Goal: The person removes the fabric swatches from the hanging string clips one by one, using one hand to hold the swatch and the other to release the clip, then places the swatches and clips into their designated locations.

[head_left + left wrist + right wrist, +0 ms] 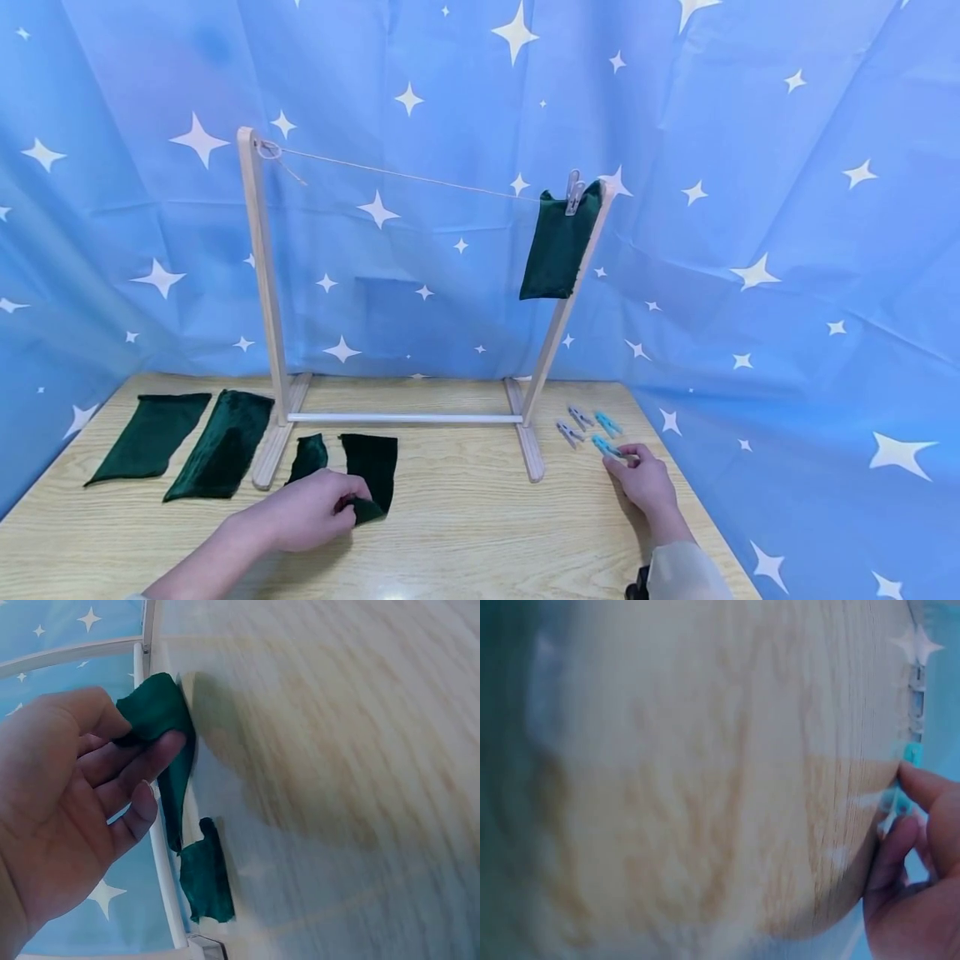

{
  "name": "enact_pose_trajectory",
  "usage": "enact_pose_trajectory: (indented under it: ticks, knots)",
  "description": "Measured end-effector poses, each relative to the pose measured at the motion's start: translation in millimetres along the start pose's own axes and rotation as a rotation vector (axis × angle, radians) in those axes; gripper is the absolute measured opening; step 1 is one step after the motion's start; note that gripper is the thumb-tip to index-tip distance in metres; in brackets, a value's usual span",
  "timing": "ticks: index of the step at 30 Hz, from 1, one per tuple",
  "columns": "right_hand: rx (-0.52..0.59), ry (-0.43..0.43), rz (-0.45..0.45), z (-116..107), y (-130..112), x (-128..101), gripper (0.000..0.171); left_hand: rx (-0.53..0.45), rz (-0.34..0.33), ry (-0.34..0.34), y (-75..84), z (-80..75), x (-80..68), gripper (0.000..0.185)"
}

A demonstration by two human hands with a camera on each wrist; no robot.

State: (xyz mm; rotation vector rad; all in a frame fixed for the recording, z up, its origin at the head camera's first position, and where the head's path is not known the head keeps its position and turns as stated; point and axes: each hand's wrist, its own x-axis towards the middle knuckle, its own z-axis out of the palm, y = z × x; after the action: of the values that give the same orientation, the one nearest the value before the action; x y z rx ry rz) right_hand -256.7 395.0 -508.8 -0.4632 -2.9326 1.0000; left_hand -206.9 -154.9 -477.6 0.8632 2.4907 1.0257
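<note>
My left hand (309, 510) pinches the near edge of a dark green cloth (372, 465), folding that edge up from the table. In the left wrist view the cloth (154, 712) is between thumb and fingers. A second green cloth (309, 454) lies just left of it, partly hidden behind the hand. On the right, my right hand (647, 485) has thumb and fingertips on the end of a teal clothespin (604, 446). Three more clothespins lie close by, one teal (608, 424) and two greyish purple (569, 434).
A wooden frame (264, 275) stands mid-table with a string (405, 175) across its top. At the string's right end a green cloth (558, 250) hangs under a pale clothespin (574, 196). Two green cloths (153, 437) lie at the left. A starry blue curtain (450, 333) surrounds the table.
</note>
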Motion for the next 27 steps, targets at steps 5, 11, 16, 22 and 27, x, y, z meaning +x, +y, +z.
enact_pose_trajectory:
  ticks: [5,11,16,22,27]
  knots:
    - [-0.003,0.0,-0.004,-0.8,0.7,0.5,0.054,0.046,-0.003,-0.028,1.4,-2.0,0.2,0.038]
    - [-0.006,0.001,-0.006,-0.8,1.5,1.0,0.054,-0.011,0.021,-0.059,1.4,-3.9,-2.5,0.039]
    - [-0.007,-0.001,0.001,-1.3,1.9,1.3,0.055,0.055,0.036,0.0,4.5,-4.8,-2.7,0.019]
    - [-0.004,0.0,0.01,-1.0,3.2,2.1,0.056,0.273,0.01,0.044,6.2,1.8,3.7,0.06]
    - [0.0,-0.004,0.008,0.2,2.9,2.4,0.056,0.239,-0.109,-0.049,4.5,2.8,6.0,0.098]
